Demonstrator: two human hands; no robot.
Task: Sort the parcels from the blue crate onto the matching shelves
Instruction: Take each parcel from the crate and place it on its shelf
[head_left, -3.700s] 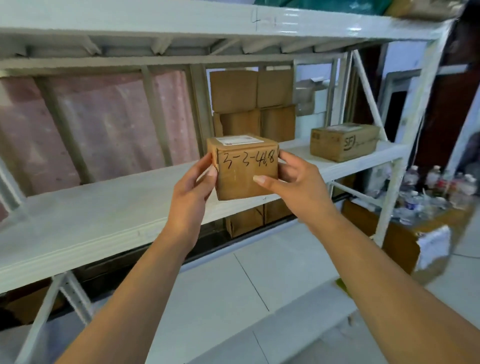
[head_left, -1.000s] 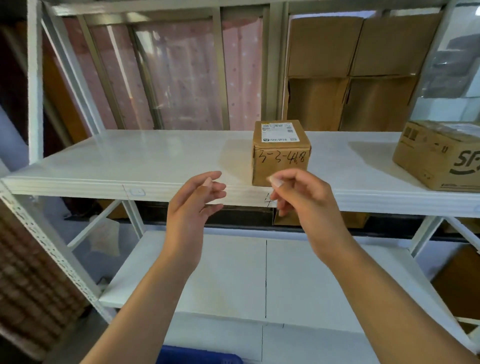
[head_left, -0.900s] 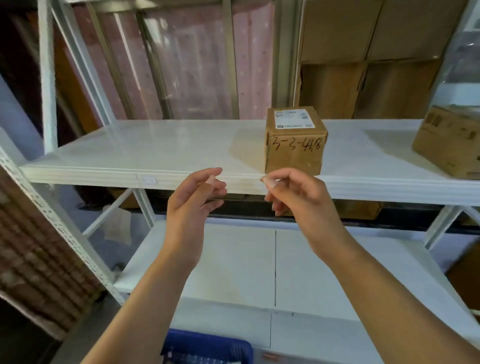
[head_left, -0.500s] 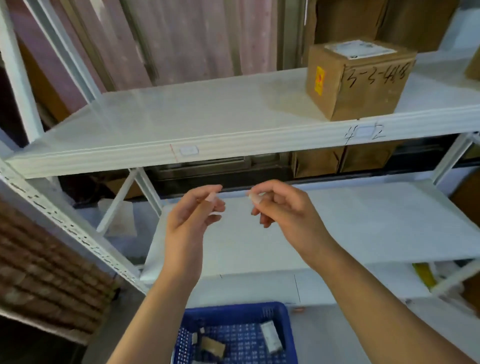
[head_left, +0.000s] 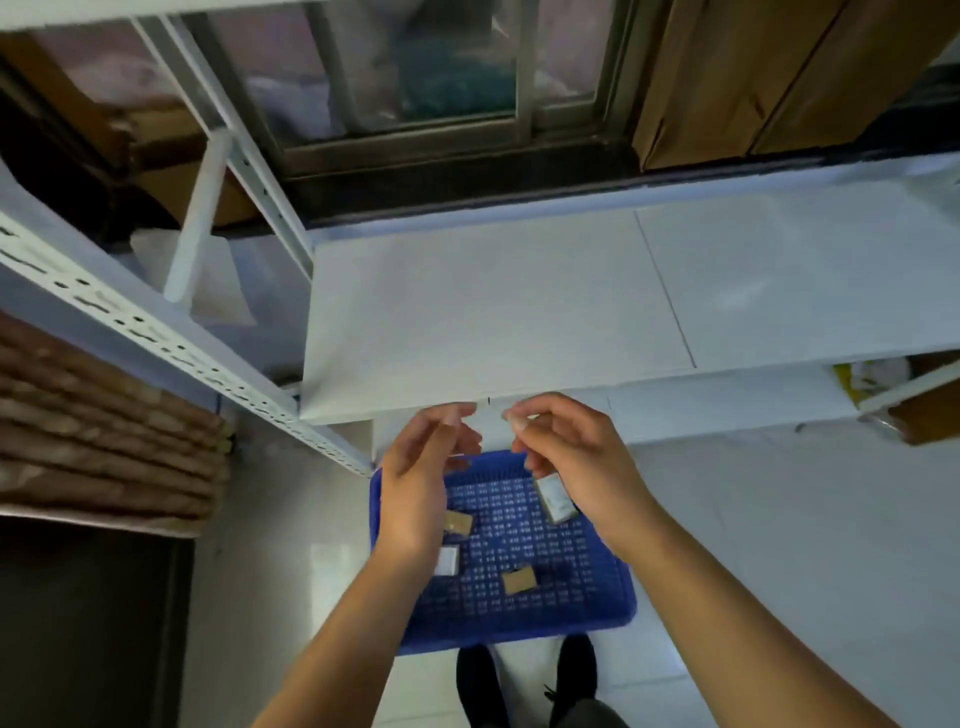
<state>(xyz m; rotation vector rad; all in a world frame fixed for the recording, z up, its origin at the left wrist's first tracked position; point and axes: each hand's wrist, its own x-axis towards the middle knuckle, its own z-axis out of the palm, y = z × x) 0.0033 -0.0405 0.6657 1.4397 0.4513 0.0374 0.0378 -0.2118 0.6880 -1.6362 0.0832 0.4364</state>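
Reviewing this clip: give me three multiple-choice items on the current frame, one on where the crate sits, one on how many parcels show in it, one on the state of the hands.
1. Where is the blue crate?
A. On the floor in front of the shoes
B. On the lowest shelf
C. Held up in both hands

2. How many parcels show in the crate?
A. One
B. Four
C. Seven

3. What are the left hand and right hand doing?
A. Gripping a box together
B. Empty, above the crate
C. Resting on the shelf

Answers:
1 A: it lies on the tiles just ahead of the shoes.
2 B: four small parcels show, one being this.
3 B: neither hand holds anything.
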